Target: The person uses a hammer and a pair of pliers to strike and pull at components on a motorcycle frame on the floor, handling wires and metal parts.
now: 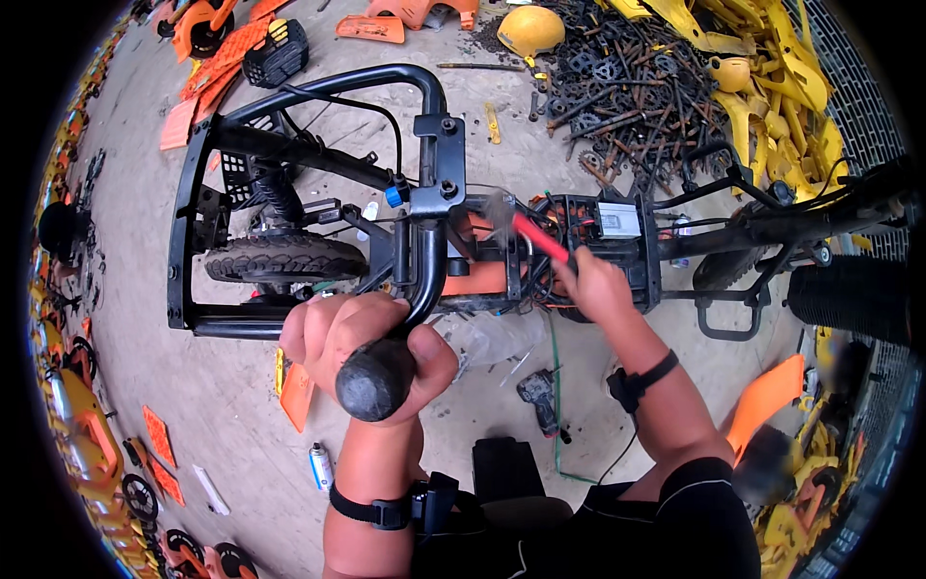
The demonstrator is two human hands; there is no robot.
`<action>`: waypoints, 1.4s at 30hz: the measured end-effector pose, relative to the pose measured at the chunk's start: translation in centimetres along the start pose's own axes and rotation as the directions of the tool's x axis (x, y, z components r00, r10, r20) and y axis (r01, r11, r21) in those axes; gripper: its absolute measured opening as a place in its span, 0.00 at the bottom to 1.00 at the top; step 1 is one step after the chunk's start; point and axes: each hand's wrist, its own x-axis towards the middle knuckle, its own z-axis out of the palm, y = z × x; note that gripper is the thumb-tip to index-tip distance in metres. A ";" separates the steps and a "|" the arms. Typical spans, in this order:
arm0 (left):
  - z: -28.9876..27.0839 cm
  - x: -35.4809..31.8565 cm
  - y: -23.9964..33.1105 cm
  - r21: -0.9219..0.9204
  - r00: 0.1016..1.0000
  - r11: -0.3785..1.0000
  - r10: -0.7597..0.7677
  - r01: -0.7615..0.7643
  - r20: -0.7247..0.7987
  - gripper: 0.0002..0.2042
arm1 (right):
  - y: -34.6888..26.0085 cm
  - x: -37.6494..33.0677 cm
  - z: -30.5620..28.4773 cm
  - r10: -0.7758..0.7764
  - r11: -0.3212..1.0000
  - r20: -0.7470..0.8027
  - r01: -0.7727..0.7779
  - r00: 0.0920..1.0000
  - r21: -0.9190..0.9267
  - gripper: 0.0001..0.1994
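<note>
- Black metal tubing: the two-wheeler frame (434, 275) lay across the concrete floor (260, 405) before the person, with bent tubes, wiring and a silver-topped box (617, 220) exposed.
- Left hand (328, 333): its fingers were wrapped firmly round a black round-ended grip (374, 380), just beside the bent tube.
- Right hand (596, 288): it was clamped on a red-and-black-handled hammer (540, 236), whose head was over the middle of the frame, near the bolted bracket plate (437, 159).
- Done, as I judged it from where I stood: most outer covers seemed to be off, for the framework was largely bare.
- Left: the bracket plate and its bolts were in place, as were the treaded tyre (280, 261), the box and an orange panel (475, 278) between the tubes; the stripping looked partway along.
- Around: a cordless drill (540, 399) lay near the frame; a heap of rusty crank parts (608, 106) and yellow panels (791, 68) lay beyond it.
- Obscured: the hammer's head was blurred, so contact could not be told. The fist hid what the grip joined. Tubes partly covered the farther wheel (716, 270), and the frame's right end faded into the dark rim of view.
</note>
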 end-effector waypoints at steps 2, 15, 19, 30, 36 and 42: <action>-0.1 0.1 -0.1 0.001 1.000 1.000 0.008 -0.008 -0.001 0.09 | 0.2 2.8 -1.3 0.291 0.957 0.065 -0.291 0.955 -0.007 0.27; 0.6 -0.6 -0.2 -0.020 0.997 0.999 -0.045 0.043 -0.061 0.13 | -3.5 -3.1 1.8 0.352 -0.060 0.467 -0.479 0.811 0.876 0.21; 0.1 -0.2 0.0 -0.031 0.999 0.999 -0.026 0.025 -0.042 0.12 | -2.5 -3.1 5.3 0.426 0.375 0.210 -0.383 0.880 0.844 0.20; -0.4 -0.3 -0.3 -0.046 1.000 0.999 -0.004 0.004 0.012 0.11 | -3.2 -3.5 2.4 0.032 0.953 -0.255 0.047 0.967 0.300 0.20; -0.1 -0.1 -0.4 -0.046 1.000 0.999 -0.001 0.001 -0.006 0.11 | -2.3 0.4 0.7 0.298 0.954 -0.199 -0.289 0.934 0.074 0.20; -0.4 -0.3 -0.3 -0.049 1.000 0.999 -0.001 0.001 -0.003 0.12 | -2.1 -2.9 -1.4 0.095 0.987 -0.392 -0.034 0.915 0.158 0.17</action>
